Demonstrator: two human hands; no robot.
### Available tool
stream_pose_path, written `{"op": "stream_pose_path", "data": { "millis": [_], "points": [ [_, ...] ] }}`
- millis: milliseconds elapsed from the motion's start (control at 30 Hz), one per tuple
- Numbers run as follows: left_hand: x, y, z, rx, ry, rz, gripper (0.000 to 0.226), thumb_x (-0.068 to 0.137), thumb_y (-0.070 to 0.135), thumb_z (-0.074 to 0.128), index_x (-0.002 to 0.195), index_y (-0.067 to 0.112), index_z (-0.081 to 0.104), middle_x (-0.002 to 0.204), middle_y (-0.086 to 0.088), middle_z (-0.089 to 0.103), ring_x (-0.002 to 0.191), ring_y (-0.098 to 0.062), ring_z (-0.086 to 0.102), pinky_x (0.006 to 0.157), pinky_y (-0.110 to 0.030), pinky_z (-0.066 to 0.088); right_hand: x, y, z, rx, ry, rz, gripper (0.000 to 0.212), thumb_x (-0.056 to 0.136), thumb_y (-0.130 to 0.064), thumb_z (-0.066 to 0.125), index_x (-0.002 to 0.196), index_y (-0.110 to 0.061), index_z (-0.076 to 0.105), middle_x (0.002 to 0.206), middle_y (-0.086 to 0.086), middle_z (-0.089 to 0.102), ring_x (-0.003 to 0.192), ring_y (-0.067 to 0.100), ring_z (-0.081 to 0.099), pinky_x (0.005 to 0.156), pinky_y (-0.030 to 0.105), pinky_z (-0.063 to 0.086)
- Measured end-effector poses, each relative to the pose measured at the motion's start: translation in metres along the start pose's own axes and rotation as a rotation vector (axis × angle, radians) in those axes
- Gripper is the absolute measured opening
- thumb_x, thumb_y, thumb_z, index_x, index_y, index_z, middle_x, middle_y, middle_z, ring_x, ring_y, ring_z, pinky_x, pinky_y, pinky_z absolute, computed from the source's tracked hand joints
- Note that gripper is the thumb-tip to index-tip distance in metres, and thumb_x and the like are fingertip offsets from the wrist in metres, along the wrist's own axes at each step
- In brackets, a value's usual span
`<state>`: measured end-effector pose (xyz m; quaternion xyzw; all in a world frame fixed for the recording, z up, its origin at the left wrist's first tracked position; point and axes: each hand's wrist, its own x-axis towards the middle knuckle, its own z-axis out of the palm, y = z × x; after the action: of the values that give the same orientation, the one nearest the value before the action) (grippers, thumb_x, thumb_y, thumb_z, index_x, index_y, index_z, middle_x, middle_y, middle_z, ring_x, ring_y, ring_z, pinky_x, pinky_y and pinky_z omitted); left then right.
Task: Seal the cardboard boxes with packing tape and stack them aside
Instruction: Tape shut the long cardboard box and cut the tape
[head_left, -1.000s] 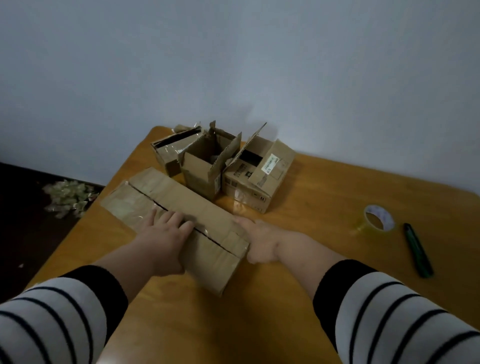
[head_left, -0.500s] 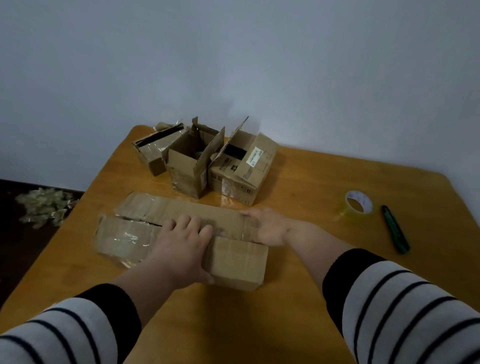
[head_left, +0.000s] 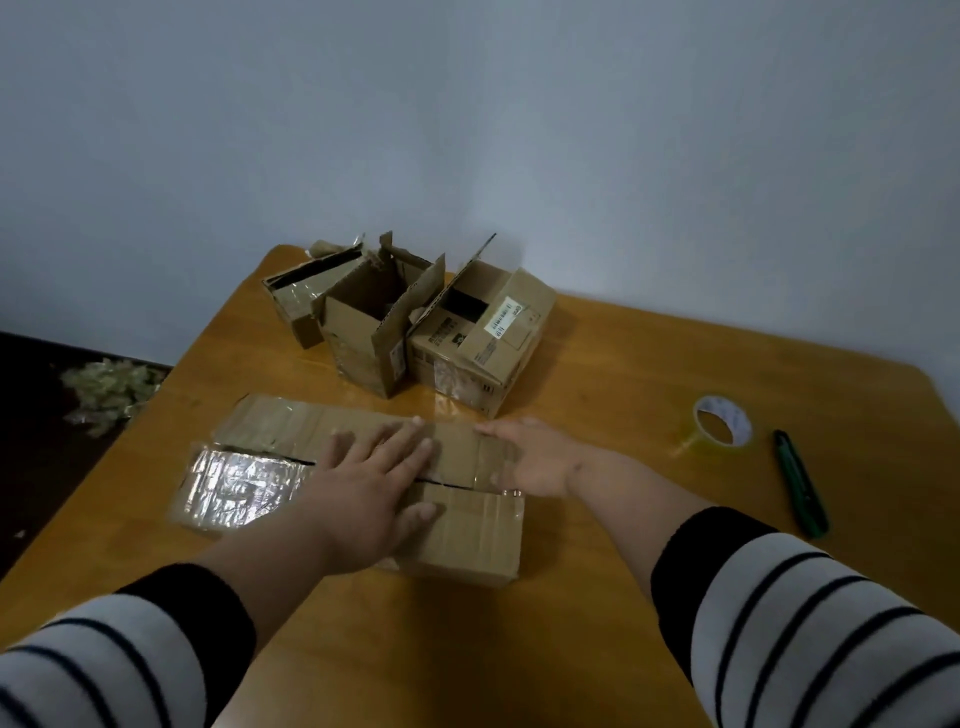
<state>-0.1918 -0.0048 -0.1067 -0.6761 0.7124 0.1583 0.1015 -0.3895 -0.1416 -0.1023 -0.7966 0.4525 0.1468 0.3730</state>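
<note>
A long flat cardboard box (head_left: 467, 530) lies across the table in front of me, its two top flaps folded down with a dark seam between them and old shiny tape on its left part. My left hand (head_left: 374, 483) lies flat on top, fingers spread and straight, pressing the flaps down over the seam. My right hand (head_left: 535, 457) rests against the box's right end with its fingers straight. A roll of clear packing tape (head_left: 722, 423) stands on the table to the right, apart from both hands.
Three smaller boxes (head_left: 384, 332) with open flaps stand together at the back of the wooden table (head_left: 623, 374). A green utility knife (head_left: 800, 488) lies right of the tape. Crumpled scraps (head_left: 109, 384) lie on the dark floor at left. A wall is behind.
The long box has been turned from a diagonal to lie square across the table. My left hand has gone from its near edge to flat on the top flaps.
</note>
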Motion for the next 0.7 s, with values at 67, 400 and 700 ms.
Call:
{"op": "stream_pose_path", "data": {
  "millis": [67, 400, 700],
  "points": [
    [0.007, 0.001, 0.004, 0.013, -0.02, -0.043, 0.065, 0.095, 0.063, 0.005, 0.151, 0.038, -0.018, 0.159, 0.01, -0.028, 0.146, -0.018, -0.026, 0.118, -0.056, -0.007, -0.002, 0.006, 0.0, 0.034, 0.011, 0.003, 0.064, 0.095, -0.029, 0.06, 0.15, -0.043, 0.03, 0.147, 0.001, 0.033, 0.135, 0.024, 0.036, 0.108, 0.033, 0.035],
    [0.027, 0.008, 0.016, -0.027, 0.032, -0.13, 0.064, 0.099, 0.056, 0.014, 0.147, 0.042, -0.025, 0.161, 0.006, -0.026, 0.146, -0.024, -0.027, 0.115, -0.063, -0.008, 0.001, 0.01, 0.008, 0.129, -0.028, 0.063, 0.069, 0.099, -0.025, 0.052, 0.155, -0.042, 0.014, 0.158, 0.008, 0.02, 0.133, 0.028, 0.039, 0.093, 0.027, 0.038],
    [0.064, 0.029, -0.003, -0.121, 0.045, -0.009, 0.086, 0.079, 0.078, 0.045, 0.148, 0.051, 0.003, 0.155, 0.002, 0.018, 0.146, -0.027, 0.008, 0.115, -0.064, -0.008, 0.005, 0.009, 0.008, 0.172, -0.026, 0.107, 0.065, 0.101, -0.024, 0.05, 0.155, -0.037, 0.015, 0.15, 0.006, 0.03, 0.129, 0.026, 0.042, 0.1, 0.031, 0.038]
  ]
}}
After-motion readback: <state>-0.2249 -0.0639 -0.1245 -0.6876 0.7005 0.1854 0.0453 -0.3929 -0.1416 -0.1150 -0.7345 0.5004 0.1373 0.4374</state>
